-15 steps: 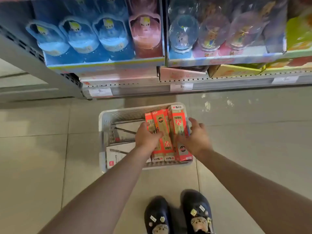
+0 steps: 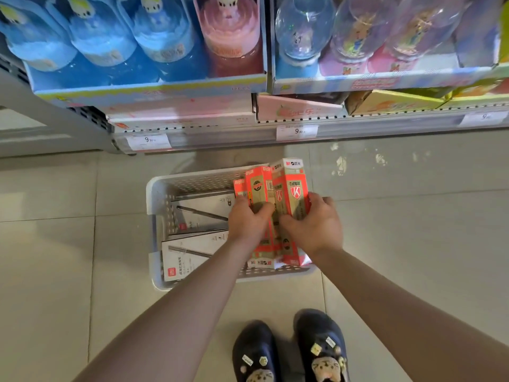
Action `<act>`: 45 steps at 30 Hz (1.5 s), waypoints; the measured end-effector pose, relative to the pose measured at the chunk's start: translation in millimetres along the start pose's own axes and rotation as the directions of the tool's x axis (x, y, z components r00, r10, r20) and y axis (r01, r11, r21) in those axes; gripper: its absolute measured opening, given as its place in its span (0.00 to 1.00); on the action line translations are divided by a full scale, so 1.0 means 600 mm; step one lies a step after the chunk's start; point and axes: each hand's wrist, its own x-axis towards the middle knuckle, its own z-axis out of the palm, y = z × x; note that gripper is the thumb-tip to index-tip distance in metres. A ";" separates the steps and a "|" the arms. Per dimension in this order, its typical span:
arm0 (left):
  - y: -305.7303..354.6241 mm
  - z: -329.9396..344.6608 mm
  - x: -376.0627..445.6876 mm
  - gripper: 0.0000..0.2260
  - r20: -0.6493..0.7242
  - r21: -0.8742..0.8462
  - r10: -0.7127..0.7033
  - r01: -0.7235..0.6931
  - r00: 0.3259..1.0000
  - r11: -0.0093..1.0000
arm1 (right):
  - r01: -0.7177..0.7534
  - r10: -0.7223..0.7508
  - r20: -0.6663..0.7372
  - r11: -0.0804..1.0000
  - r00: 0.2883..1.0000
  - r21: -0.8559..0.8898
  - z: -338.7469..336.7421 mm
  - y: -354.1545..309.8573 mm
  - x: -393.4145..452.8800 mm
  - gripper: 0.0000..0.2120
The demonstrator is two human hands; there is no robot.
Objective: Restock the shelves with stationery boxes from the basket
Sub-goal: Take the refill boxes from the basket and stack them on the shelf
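Head view, looking down at tiled floor (image 2: 55,244) in front of store shelving. White perforated basket (image 2: 157,194) sits on floor at centre, just below the shelf edge (image 2: 220,142).

Both hands in the basket's right half, clamped on a bundle of orange stationery boxes (image 2: 296,186). Left hand (image 2: 248,219) grasping the bundle from its 9 o'clock side, fingers curled over the box fronts. Right hand (image 2: 314,227) grasping from the 3 o'clock side, thumb on the front, fingers wrapped round the outer box edge. Bundle is several long boxes side by side, far ends fanned slightly and sticking past the basket's 12 o'clock rim; near ends at the 6 o'clock rim. Cannot tell if the bundle touches the basket bottom.

Left half of basket: white pen boxes (image 2: 187,257) lying flat, at 9 o'clock of the hands, one partly under the left forearm.

Shelf at 12 o'clock: blue toy packs (image 2: 104,42), one pink pack (image 2: 231,37), clear domed toys (image 2: 300,31) to the right. Price tags (image 2: 148,140) on the shelf edge. Dark shoes (image 2: 319,351) with charms at 6 o'clock.
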 end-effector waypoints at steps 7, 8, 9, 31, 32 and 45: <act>0.024 -0.055 -0.009 0.08 0.091 -0.313 -0.080 0.105 0.993 0.944 | 0.043 -0.064 0.079 0.968 0.995 0.247 -0.012 -0.030 -0.022 0.16; 0.028 -0.059 -0.008 0.09 0.122 -0.348 -0.086 0.124 0.989 0.929 | 0.057 -0.079 0.079 0.968 0.994 0.243 -0.012 -0.038 -0.026 0.16; 0.031 -0.063 -0.008 0.11 0.156 -0.375 -0.094 0.147 0.983 0.915 | 0.069 -0.092 0.082 0.968 0.992 0.242 -0.011 -0.047 -0.031 0.15; -0.023 -0.134 0.023 0.20 0.188 -0.234 -0.136 0.179 0.973 0.956 | -0.186 0.181 0.085 0.982 0.980 0.046 0.101 -0.030 0.005 0.30; -0.026 -0.132 0.025 0.19 0.187 -0.240 -0.141 0.184 0.972 0.953 | -0.205 0.204 0.067 0.979 0.977 0.016 0.109 -0.032 0.009 0.32; -0.048 -0.139 0.028 0.38 0.443 -0.277 -0.137 0.281 0.886 0.919 | -0.021 0.022 -0.013 0.997 1.000 0.070 0.147 -0.032 0.003 0.27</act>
